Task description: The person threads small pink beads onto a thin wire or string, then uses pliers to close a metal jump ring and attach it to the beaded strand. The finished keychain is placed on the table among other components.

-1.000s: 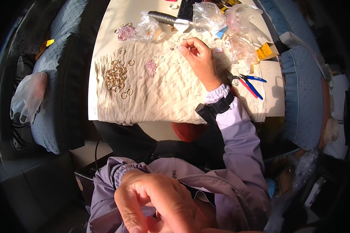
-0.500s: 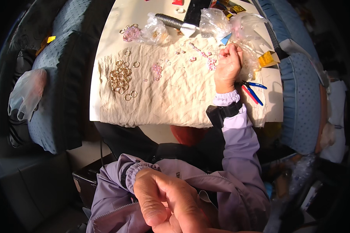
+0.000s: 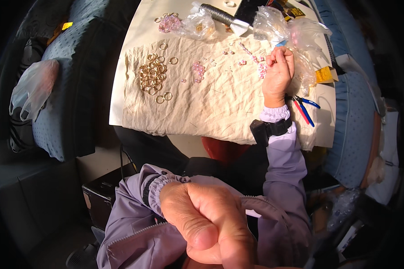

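"Pink beads [image 3: 262,70]: where do they lie?"

"In a small cluster at the far right of the cream cloth [image 3: 188,105], just left of the right hand [image 3: 279,71]. A line of pink beads [image 3: 247,50] runs away from there, far and to the left."

"And that hand's grip?"

"Fingers curled in over the palm. Whether the tips meet, or pinch anything, I cannot tell."

"What about the left hand [image 3: 208,228]?"

"It is at the near side, raised well apart from the worktop [image 3: 117,110], thumb pressed against the bent fingers. I can't tell whether something is inside."

"What else is on the cloth?"

"Gold-coloured rings [image 3: 152,75] heaped at the left, then pale pink round beads [image 3: 198,71] loosely grouped to their right. Blue-handled pliers [image 3: 307,114] lie just right of the right wrist."

"And farther off?"

"Dark cord [image 3: 217,14] wound into a long bundle, with a clear plastic bag [image 3: 199,26] beside it."
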A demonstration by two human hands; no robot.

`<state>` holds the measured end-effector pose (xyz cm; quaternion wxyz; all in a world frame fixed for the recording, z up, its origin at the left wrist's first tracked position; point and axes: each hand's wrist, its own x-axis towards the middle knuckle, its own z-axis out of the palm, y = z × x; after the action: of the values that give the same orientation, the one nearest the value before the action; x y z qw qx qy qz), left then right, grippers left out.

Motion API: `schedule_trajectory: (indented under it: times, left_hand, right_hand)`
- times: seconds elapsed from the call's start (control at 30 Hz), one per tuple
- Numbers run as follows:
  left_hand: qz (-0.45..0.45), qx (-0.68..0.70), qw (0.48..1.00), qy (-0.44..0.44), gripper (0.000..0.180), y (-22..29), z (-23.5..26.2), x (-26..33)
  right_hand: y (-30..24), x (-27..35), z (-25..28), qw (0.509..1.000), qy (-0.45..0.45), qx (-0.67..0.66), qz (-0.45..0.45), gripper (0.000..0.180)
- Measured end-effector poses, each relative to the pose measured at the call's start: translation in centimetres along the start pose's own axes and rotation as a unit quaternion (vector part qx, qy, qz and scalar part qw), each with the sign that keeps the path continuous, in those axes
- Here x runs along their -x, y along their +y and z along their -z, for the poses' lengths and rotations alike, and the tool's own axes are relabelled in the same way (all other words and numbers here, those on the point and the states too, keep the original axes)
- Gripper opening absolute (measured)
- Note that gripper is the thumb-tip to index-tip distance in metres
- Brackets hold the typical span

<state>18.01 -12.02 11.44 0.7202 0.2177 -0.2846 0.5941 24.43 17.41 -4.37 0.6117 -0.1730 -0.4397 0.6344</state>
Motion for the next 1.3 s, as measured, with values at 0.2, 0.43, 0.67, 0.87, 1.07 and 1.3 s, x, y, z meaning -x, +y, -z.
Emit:
schedule_trajectory:
  times: [0.2, 0.43, 0.67, 0.87, 1.07, 1.3]
  left_hand:
    - [0.004, -0.026, 0.999, 0.019, 0.038, 2.2, 0.3, -0.8]
    - [-0.086, -0.383, 0.911, 0.125, 0.032, 2.4, -0.2, -0.9]
    - [-0.160, -0.559, 0.813, 0.035, 0.022, 3.4, -1.3, -1.5]
    - [-0.019, -0.117, 0.993, -0.017, 0.029, 3.3, -0.8, -0.7]
    - [0.049, 0.008, 0.999, 0.015, 0.049, 2.4, -3.2, 0.3]
    - [-0.069, 0.110, 0.989, -0.065, 0.032, -1.3, 0.3, 1.5]
  right_hand:
    - [-0.1, 0.1, 0.1, 0.998, -0.047, 0.034, 0.006, 0.006]
    - [-0.4, 0.5, -0.4, 0.992, -0.027, 0.122, -0.002, 0.008]
    - [-0.6, 1.0, -1.2, 0.987, -0.034, 0.158, 0.021, 0.010]
    - [-0.7, 1.3, -1.4, 0.988, -0.019, 0.154, -0.005, 0.009]
    - [-0.7, 1.2, -1.6, 0.985, -0.021, 0.169, 0.010, 0.010]
    - [-0.5, 1.0, -0.9, 0.986, -0.036, 0.164, -0.001, 0.010]
